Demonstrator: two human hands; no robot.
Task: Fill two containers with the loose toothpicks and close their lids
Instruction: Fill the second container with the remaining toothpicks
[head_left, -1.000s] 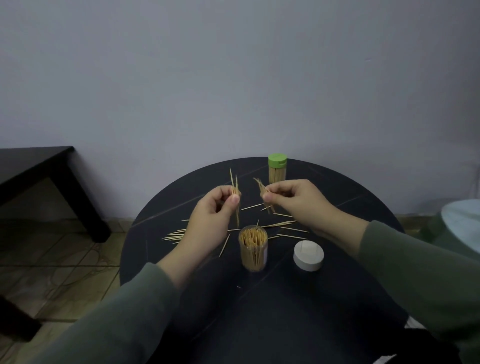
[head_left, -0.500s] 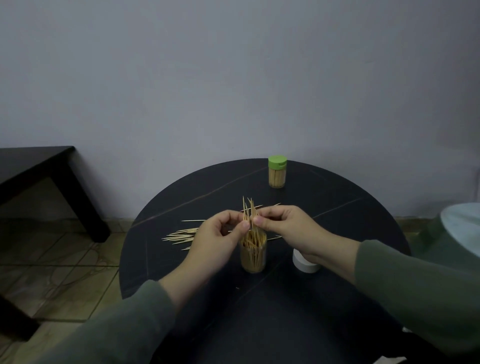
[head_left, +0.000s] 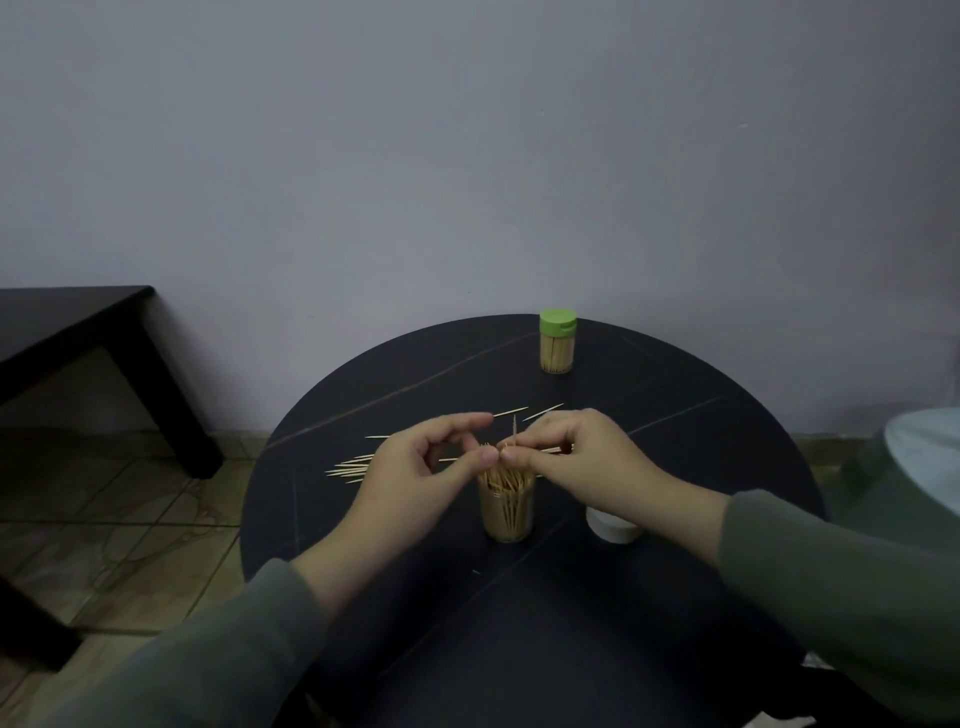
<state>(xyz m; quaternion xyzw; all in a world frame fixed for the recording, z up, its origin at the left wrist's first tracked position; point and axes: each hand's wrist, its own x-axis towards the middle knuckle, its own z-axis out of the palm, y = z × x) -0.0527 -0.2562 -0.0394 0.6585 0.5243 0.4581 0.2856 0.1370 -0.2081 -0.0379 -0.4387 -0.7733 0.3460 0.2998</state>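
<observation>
Toothpicks (head_left: 506, 480) stand packed upright in the open clear container (head_left: 507, 512) at the middle of the round black table (head_left: 675, 441). Both hands meet directly above its mouth. The right hand (head_left: 576, 460) pinches 1 toothpick (head_left: 514, 427), long axis near vertical, tip up, lower end at the container mouth. The left hand (head_left: 415, 467) has thumb and fingers loosely curved and apart; whether it grips anything cannot be told.

Judgement: the drop is straight down from the right fingertips (head_left: 511, 456).

About 12 loose toothpicks (head_left: 350, 469) remain flat on the table, beyond and left of the container, nearer the left hand. The white lid (head_left: 613, 529) sits just right of the container, partly under the right wrist. The green-lidded container (head_left: 557, 342) stands closed at the far edge.

No legible writing or brand on any item.
</observation>
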